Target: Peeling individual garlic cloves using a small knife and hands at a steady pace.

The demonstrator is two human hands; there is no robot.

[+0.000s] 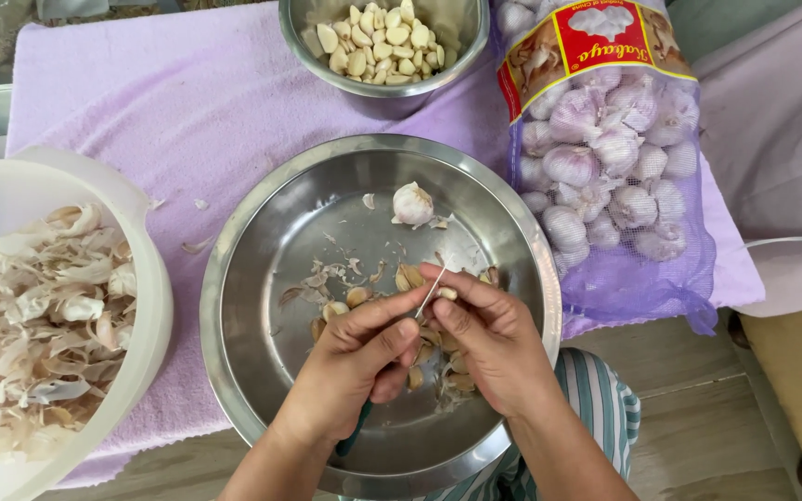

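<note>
Two bare hands meet over the wide, shallow stainless-steel basin [262, 241], low enough that anything shed drops inside it. The left hand [350, 366] is curled shut around a small knife with a dark green handle [356, 429], its thin blade [430, 293] angled up toward the right hand [485, 339], whose fingertips pinch a single pale garlic clove [446, 293] against the edge. Loose cloves and papery skins [345, 283] lie just under the hands, and one whole white garlic bulb [412, 203] sits apart near the far wall. A steel bowl of peeled cloves [378, 42] stands beyond, a white plastic tub of husks [146, 306] touches the basin's left rim, and a purple mesh sack of bulbs [610, 176] lies close on the right. The basin overhangs the edge of the lilac cloth [178, 111]; open room remains at its far left.
</note>
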